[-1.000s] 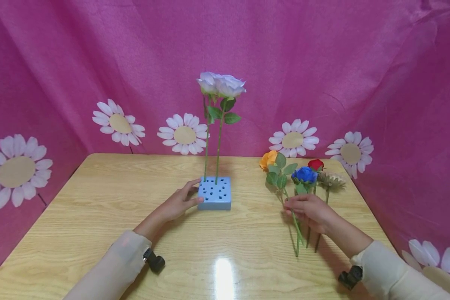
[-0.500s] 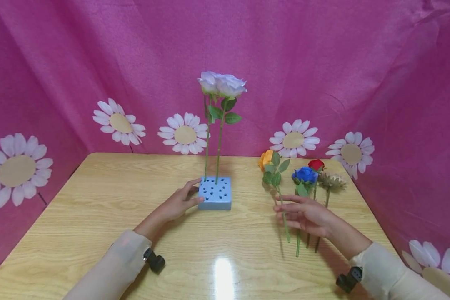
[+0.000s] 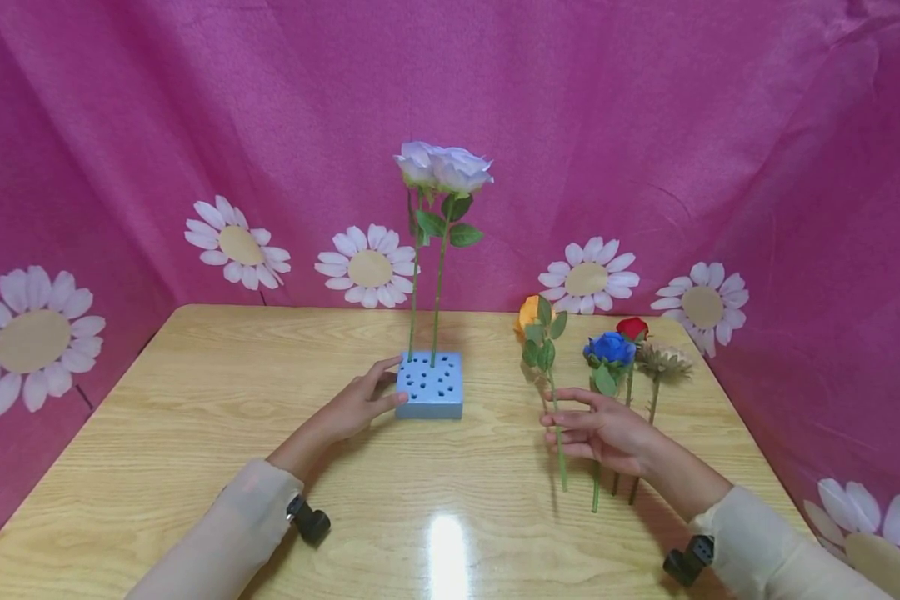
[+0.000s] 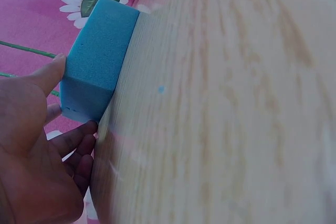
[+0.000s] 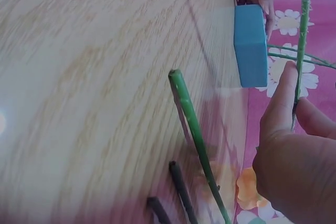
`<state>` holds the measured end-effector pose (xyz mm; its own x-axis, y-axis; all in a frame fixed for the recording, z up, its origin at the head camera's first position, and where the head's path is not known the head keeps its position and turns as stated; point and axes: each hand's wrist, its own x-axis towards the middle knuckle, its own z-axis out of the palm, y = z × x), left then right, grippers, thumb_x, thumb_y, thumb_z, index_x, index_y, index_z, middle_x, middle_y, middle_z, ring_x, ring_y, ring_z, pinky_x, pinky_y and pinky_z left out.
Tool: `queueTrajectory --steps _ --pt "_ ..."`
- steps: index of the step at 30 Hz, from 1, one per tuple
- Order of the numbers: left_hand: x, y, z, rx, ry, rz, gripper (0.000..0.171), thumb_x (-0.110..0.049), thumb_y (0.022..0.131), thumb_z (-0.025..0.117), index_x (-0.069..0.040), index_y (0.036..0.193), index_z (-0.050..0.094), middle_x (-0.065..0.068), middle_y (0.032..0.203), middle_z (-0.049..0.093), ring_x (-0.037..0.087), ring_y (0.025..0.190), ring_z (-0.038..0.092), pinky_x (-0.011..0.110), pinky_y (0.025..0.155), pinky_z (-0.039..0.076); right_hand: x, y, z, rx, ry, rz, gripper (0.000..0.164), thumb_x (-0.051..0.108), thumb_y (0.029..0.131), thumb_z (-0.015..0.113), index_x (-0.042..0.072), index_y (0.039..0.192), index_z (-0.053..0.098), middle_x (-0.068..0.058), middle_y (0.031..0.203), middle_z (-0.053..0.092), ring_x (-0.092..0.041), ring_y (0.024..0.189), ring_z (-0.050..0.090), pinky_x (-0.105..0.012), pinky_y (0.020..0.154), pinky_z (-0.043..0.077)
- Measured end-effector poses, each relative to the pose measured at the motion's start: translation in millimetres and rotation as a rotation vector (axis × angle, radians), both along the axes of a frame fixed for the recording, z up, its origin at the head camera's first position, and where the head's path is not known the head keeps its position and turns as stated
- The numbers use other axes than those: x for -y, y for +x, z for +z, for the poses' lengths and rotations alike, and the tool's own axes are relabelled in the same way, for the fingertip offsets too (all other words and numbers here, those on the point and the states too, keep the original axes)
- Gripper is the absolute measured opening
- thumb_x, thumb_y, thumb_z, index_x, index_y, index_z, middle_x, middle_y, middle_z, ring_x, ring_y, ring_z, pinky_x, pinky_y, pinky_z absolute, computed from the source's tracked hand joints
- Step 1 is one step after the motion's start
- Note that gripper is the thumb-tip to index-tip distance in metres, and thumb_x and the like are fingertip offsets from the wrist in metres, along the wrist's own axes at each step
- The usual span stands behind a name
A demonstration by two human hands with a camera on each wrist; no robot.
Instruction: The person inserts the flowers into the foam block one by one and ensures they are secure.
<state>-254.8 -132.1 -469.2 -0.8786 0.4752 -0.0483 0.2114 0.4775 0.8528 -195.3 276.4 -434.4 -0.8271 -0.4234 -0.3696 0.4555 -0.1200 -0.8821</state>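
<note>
In the head view my left hand (image 3: 358,407) holds the left side of a light-blue foam block (image 3: 429,411) pierced with small holes, thumb at the near corner. Two pale lilac roses (image 3: 461,171) stand upright in its back row of holes. To the right, my right hand (image 3: 603,433) pinches the green stem of an orange rose (image 3: 532,313) between thumb and fingers. Its bloom points to the back of the table, and its bare stem end (image 5: 303,19) sticks out past the thumb in the right wrist view.
Right of the held rose lie a blue rose (image 3: 610,348), a red rose (image 3: 633,328) and a brownish flower (image 3: 663,362), stems toward the front. A magenta curtain (image 3: 450,67) with daisy prints hangs behind the wooden table (image 3: 285,350).
The right hand has moved left with the orange rose, away from the other lying flowers, and the rose's stem has turned more upright in view. The left hand and block have stayed put.
</note>
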Motion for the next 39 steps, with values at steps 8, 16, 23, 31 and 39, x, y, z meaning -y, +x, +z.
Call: queueTrajectory --steps 8,16,23,31,39 --pt "-1 -1.1 0.4 0.013 -0.015 0.006 0.072 -0.036 0.105 0.06 -0.021 0.165 0.022 0.022 0.159 0.042 0.04 0.153 0.029 0.061 0.123 0.017 7 -0.4 -1.3 -0.016 0.006 -0.003 0.052 0.003 0.104 0.059 0.002 0.151 0.037 -0.011 0.11 0.075 -0.025 0.095 0.077 -0.043 0.087 0.061" --pt "0 -1.8 0.6 0.001 -0.028 0.006 0.071 -0.036 0.106 0.059 -0.019 0.165 0.022 0.024 0.158 0.042 0.043 0.153 0.028 0.063 0.123 0.017 13 -0.1 0.2 -0.036 0.006 -0.004 0.047 0.002 0.103 0.059 0.002 0.147 0.04 -0.013 0.11 0.074 -0.027 0.096 0.076 -0.046 0.091 0.059" --pt "0 -2.2 0.0 0.011 -0.034 0.01 0.073 -0.038 0.105 0.06 -0.021 0.165 0.022 0.022 0.159 0.042 0.041 0.153 0.028 0.061 0.123 0.017 17 0.4 3.0 -0.077 0.021 -0.003 0.038 0.0 0.103 0.058 0.005 0.14 0.047 -0.016 0.111 0.073 -0.028 0.096 0.076 -0.048 0.091 0.058" --pt "0 -2.0 -1.0 -0.002 -0.014 0.002 0.071 -0.034 0.106 0.06 -0.018 0.164 0.023 0.024 0.157 0.043 0.042 0.152 0.03 0.062 0.123 0.017 20 -0.5 3.7 -0.14 0.016 0.032 0.033 -0.003 0.104 0.054 0.007 0.136 0.049 -0.016 0.111 0.074 -0.03 0.099 0.075 -0.047 0.09 0.059" --pt "0 -0.8 0.1 -0.005 -0.017 0.0 0.071 -0.034 0.106 0.059 -0.018 0.165 0.022 0.024 0.157 0.043 0.041 0.152 0.031 0.061 0.123 0.019 29 -2.2 7.1 -0.171 0.083 0.006 0.034 0.0 0.105 0.056 0.007 0.137 0.048 -0.018 0.114 0.073 -0.031 0.1 0.075 -0.045 0.087 0.06"
